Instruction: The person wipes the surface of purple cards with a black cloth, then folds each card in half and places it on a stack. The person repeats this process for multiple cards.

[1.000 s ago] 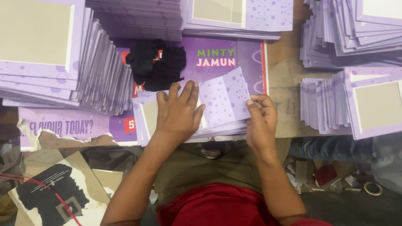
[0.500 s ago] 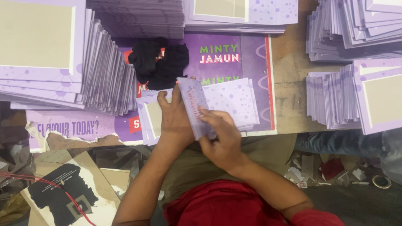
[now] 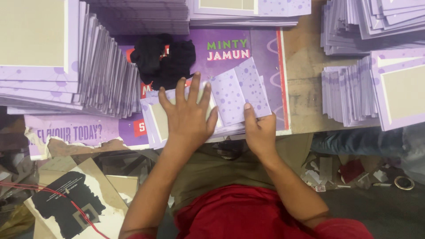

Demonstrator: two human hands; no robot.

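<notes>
— Cardboard sheet [image 3: 239, 90], the lilac dotted one: where is it lying?

— It is lying on top of a low pile of flat cartons [image 3: 152, 117] at the near edge of the table [image 3: 305, 75], and I am pressing it down. My left hand [image 3: 189, 116] is spreading wide, palm flat, over its left part. My right hand [image 3: 260, 132] is curling at its near right corner, thumb on top, fingers hidden under the edge, so I am pinching the sheet there.

— Which way is it running?

— Its long axis is running left to right, tilting a little so the right end is pointing away from me. A crease is crossing it near the middle.

— And the packaging around it?

— A big purple poster [image 3: 261, 48] with green and pink lettering is lying under the pile. A black cloth [image 3: 163, 59] is sitting on it just beyond my left hand. Tall fanned stacks of lilac cartons with beige panels are standing at the left [image 3: 66, 66], along the far edge [image 3: 248, 11] and at the right [image 3: 376, 84].
</notes>
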